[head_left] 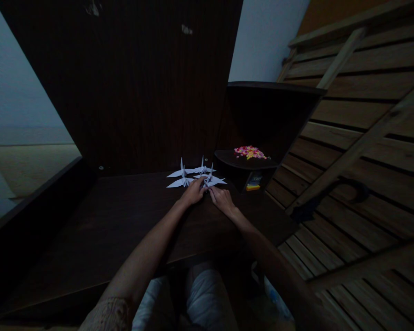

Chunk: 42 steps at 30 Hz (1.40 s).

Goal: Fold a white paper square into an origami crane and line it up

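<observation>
Several white folded paper cranes stand close together on the dark wooden desk [120, 207], their pointed necks and tails upright or spread sideways. At the left of the group is one paper crane [184, 180], with another paper crane [202, 170] behind. My left hand [194, 191] and my right hand [222, 199] meet at the front right of the group. Their fingers are closed in a pinch on the near side of a paper crane [216, 179]. The fingertips hide part of it, and the dim light blurs the detail.
A corner shelf [224, 157] at the right bears a heap of small pink, red and yellow pieces [250, 152]. Below it sit a yellow item [253, 187] and some dark packets. A slatted wooden wall [334, 133] rises at the right, a dark panel [141, 92] behind the desk.
</observation>
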Each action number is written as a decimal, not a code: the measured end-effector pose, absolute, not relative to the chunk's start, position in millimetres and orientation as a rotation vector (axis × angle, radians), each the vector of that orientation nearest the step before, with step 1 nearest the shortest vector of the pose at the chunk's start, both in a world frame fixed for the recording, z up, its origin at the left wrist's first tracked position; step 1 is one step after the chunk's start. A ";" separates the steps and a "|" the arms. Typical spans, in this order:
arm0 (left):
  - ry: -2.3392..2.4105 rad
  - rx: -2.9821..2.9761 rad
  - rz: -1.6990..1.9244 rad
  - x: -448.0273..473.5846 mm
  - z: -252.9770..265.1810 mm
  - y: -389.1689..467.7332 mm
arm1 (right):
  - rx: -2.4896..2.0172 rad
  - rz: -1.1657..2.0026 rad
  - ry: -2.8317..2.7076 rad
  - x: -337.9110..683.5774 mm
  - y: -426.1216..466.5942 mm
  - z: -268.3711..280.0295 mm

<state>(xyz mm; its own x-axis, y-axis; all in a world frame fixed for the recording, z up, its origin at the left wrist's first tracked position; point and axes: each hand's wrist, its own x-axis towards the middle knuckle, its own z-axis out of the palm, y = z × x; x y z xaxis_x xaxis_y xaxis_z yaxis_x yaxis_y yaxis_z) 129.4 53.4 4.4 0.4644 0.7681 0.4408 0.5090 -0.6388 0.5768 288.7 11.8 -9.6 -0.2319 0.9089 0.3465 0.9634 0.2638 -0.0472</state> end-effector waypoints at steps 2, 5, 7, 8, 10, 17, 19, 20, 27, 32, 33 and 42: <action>1.070 2.371 0.979 129.4 4.0 54.9 | -1.730 -0.257 -2.250 289.6 11.4 -9.4; 1.054 2.389 0.981 129.7 3.3 56.8 | -1.711 -0.259 -2.235 291.6 11.4 -10.7; 1.047 2.395 0.975 129.9 3.6 57.4 | -1.700 -0.254 -2.215 292.4 11.5 -11.7; 1.044 2.397 0.971 130.1 4.0 57.5 | -1.702 -0.248 -2.209 292.6 11.6 -12.0; 1.028 2.401 0.967 130.4 5.0 57.6 | -1.712 -0.229 -2.212 292.7 11.7 -12.3; 0.977 2.399 0.949 127.9 7.7 55.9 | -1.678 -0.161 -2.214 296.3 13.0 -13.0; 0.973 2.396 0.938 126.5 7.7 55.4 | -1.674 -0.160 -2.232 297.8 13.4 -13.4; 0.970 2.396 0.937 125.9 7.5 55.4 | -1.674 -0.162 -2.239 298.2 13.4 -13.3; 1.007 2.395 0.956 126.2 2.2 59.1 | -1.785 -0.139 -2.177 292.1 11.0 -7.2; 1.048 2.455 0.930 127.8 -4.9 59.4 | -1.906 -0.120 -2.126 289.7 10.5 -5.7; 1.048 2.470 0.916 128.2 -6.5 59.4 | -1.936 -0.121 -2.113 290.1 10.4 -6.0; 1.045 2.499 0.965 130.1 -12.6 55.5 | -2.120 -0.049 -1.961 292.0 11.0 -4.3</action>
<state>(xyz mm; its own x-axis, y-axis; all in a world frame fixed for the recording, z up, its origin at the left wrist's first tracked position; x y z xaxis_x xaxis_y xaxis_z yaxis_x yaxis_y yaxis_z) 130.1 55.5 -12.6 0.5193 0.7090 0.4771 0.5322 -0.7051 0.4686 292.0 11.0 -4.3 0.0926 0.9765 0.1945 0.9850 -0.0613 -0.1614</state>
